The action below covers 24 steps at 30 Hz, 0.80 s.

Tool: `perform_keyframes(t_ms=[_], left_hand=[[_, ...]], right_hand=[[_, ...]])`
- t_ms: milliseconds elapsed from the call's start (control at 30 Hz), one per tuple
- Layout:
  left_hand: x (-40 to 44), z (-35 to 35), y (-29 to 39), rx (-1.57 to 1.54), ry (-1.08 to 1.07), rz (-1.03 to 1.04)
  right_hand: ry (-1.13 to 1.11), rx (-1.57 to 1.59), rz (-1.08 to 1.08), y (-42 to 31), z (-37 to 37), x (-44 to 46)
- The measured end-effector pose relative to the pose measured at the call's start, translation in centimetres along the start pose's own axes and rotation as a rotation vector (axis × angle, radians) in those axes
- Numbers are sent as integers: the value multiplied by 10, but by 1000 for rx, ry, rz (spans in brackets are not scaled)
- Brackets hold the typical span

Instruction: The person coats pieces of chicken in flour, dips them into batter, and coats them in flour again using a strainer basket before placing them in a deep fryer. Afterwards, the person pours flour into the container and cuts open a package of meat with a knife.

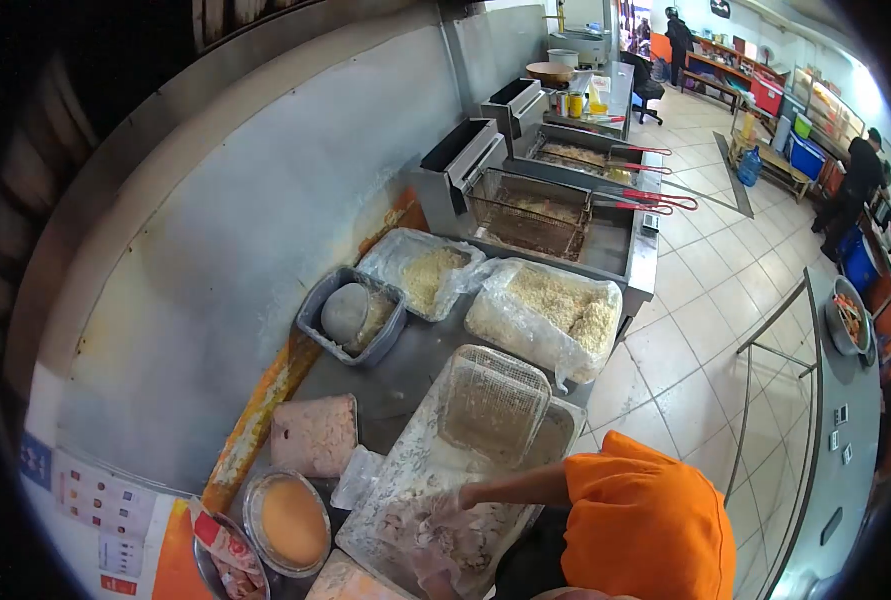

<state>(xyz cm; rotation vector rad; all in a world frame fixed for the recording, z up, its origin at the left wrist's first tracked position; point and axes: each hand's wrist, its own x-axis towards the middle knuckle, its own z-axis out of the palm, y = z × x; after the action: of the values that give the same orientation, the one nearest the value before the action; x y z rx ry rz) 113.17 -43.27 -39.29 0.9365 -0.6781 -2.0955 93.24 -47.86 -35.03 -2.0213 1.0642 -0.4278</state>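
Observation:
A large flour-dusted tray [370, 520] lies at the bottom centre, with floured pieces in it. My right hand [452, 508], in a clear glove, reaches from an orange sleeve [635, 500] into these pieces. Close below it, my left hand [431, 562] is also gloved and low in the tray. Flour and blur hide the fingers of both hands, so their grip is unclear. A wire basket [493, 405] rests on the tray's far part. Left of the tray are a bowl of orange liquid [293, 523] and a bowl of raw pieces [237, 575].
Beyond the tray are two bagged tubs of crumbs [545, 308] [425, 275] and a grey tub [350, 315] holding a bowl. Fryers [565, 220] with red-handled baskets stand farther back. A metal table [845, 450] is at right. Two people [850, 190] [678, 45] stand in the background.

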Motion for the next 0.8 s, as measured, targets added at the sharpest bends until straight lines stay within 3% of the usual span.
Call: perform_keyframes(t_ms=[800], left_hand=[[-6, 14, 15, 441, 81, 2]], right_hand=[[-41, 66, -20, -16, 19, 6]])
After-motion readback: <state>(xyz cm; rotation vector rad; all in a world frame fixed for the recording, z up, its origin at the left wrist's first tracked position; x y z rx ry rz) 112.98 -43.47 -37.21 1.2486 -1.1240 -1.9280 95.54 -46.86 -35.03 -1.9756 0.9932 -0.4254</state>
